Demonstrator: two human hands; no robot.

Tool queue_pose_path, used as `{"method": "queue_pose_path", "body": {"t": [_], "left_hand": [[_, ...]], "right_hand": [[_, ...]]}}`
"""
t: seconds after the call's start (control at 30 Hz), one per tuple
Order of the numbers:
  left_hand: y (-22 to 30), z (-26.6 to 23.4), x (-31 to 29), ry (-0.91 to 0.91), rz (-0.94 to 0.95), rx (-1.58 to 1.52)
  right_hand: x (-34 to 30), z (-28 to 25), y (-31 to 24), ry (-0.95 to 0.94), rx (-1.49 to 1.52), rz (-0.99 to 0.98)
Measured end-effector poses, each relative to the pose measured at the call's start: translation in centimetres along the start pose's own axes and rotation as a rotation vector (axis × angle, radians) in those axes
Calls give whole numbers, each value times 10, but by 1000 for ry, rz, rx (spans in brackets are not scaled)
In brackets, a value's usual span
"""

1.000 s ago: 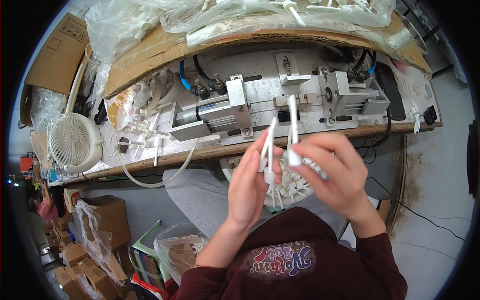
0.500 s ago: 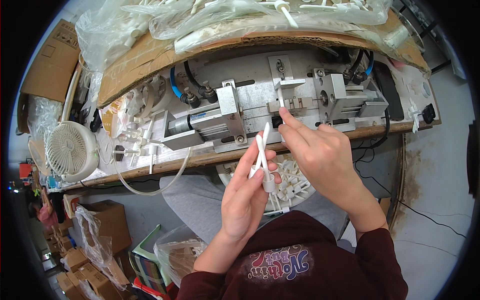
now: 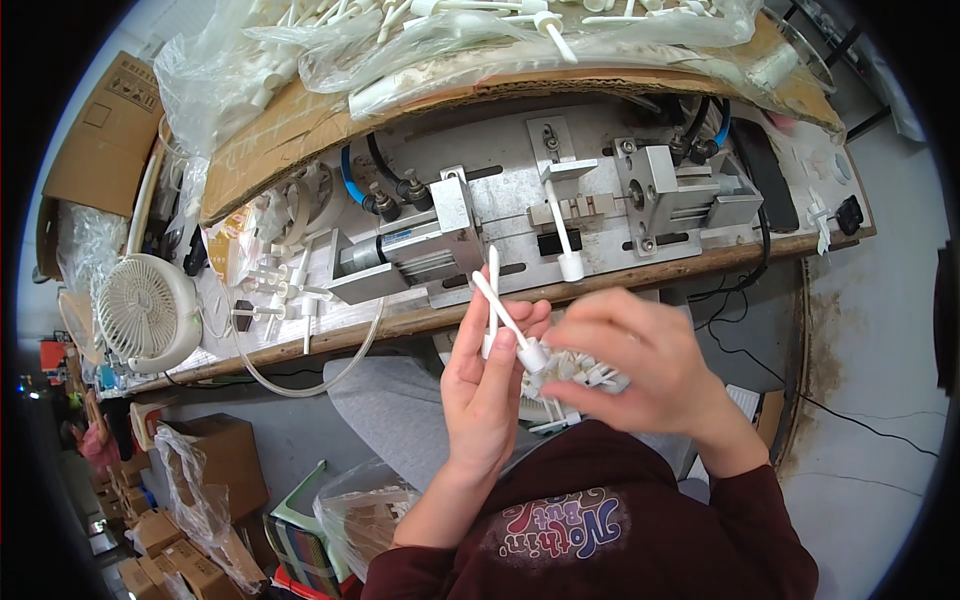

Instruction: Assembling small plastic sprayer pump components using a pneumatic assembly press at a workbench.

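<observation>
The plastic sticks [image 3: 497, 305] in the left hand [image 3: 488, 390] are plain white, as is the stick [image 3: 563, 235] on the machine [image 3: 520, 225], which is bare silver-grey metal with blue hoses [image 3: 345, 170] and black fittings. The bench [image 3: 300, 340] edge is brown wood, under tan cardboard [image 3: 290, 130] and clear bags [image 3: 300, 50] along its far edge. The fan [image 3: 145, 312] at the left end is cream. The sweater [image 3: 620, 530] is dark maroon with pink and pale lettering; the trousers [image 3: 390, 420] are grey.
</observation>
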State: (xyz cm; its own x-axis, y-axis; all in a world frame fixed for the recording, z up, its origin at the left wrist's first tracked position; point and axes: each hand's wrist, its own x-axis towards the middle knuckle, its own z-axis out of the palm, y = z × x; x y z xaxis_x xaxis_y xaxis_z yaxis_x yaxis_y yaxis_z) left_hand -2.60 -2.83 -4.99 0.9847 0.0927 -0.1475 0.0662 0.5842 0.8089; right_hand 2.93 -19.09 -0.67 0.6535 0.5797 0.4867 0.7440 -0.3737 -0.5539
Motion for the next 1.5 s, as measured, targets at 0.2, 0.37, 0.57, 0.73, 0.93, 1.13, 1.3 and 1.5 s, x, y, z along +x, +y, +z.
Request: {"method": "queue_pose_path", "body": {"t": [0.2, 0.37, 0.57, 0.73, 0.93, 1.13, 1.3, 1.5], "left_hand": [[-2, 9, -2, -101, -69, 64], [-7, -2, 0, -97, 150, 286], [6, -1, -2, 9, 242, 311], [15, -8, -3, -76, 234, 304], [18, 1, 4, -125, 226, 347], [35, 9, 1, -195, 258, 462], [43, -1, -5, -182, 395, 571], [49, -4, 16, -198, 708, 1145]], "right_hand": [[-11, 11, 3, 27, -6, -53], [-13, 4, 18, 213, 20, 142], [-1, 21, 39, 173, -172, 58], [7, 22, 42, 103, -434, 33], [16, 20, 38, 56, -496, -7], [20, 18, 33, 17, -527, -26], [23, 4, 30, 46, -290, 51], [94, -50, 43, 303, -368, -99]]}}
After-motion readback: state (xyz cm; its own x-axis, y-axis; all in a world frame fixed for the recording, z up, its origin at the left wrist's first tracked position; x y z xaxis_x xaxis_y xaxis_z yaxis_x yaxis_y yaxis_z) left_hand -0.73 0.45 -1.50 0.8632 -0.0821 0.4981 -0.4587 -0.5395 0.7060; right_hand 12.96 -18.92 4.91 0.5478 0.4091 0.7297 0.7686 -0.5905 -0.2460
